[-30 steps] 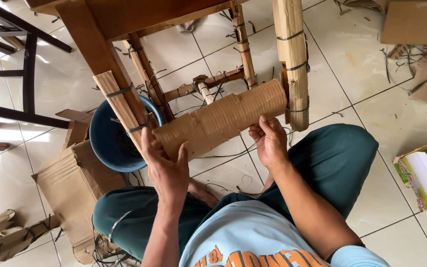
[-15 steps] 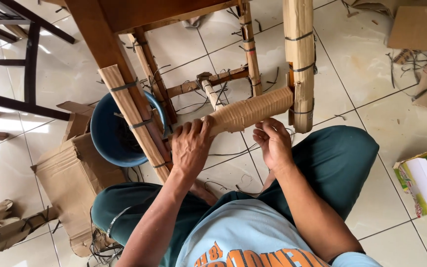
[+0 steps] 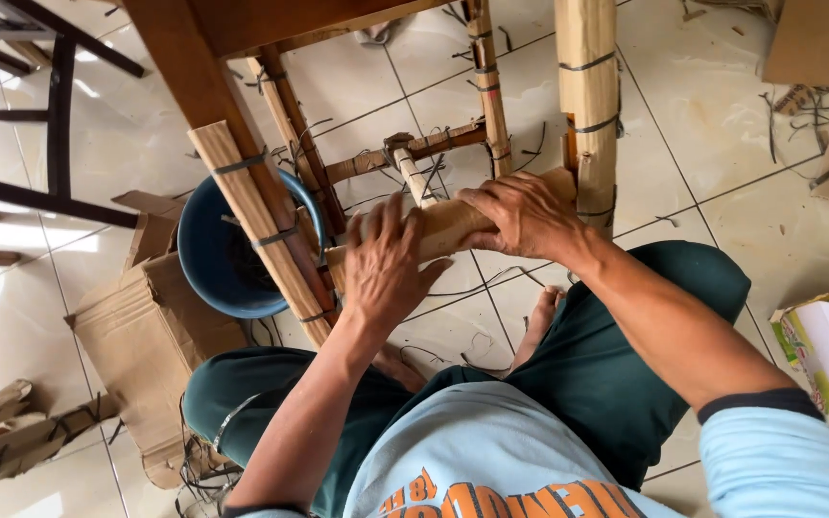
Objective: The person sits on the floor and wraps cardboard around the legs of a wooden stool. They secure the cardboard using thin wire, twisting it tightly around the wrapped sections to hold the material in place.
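Note:
A wooden chair stands in front of me, its legs wrapped in corrugated cardboard (image 3: 253,230) tied with dark straps. A cardboard sheet (image 3: 443,225) is curled around the low rung between the front legs. My left hand (image 3: 382,264) lies flat on the sheet's left part, fingers spread. My right hand (image 3: 520,213) is curled over the top of the sheet near the right wrapped leg (image 3: 587,105), pressing it around the rung.
A blue bucket (image 3: 213,259) sits behind the left leg, beside a flattened cardboard box (image 3: 136,336). Dark chair frames (image 3: 50,125) stand at the far left. A small open carton (image 3: 827,345) lies at right. Strap offcuts litter the white tiled floor (image 3: 702,173).
The cardboard sheet was spread wide across the rung. It is now rolled tighter around it, and both hands have moved up over the top of it.

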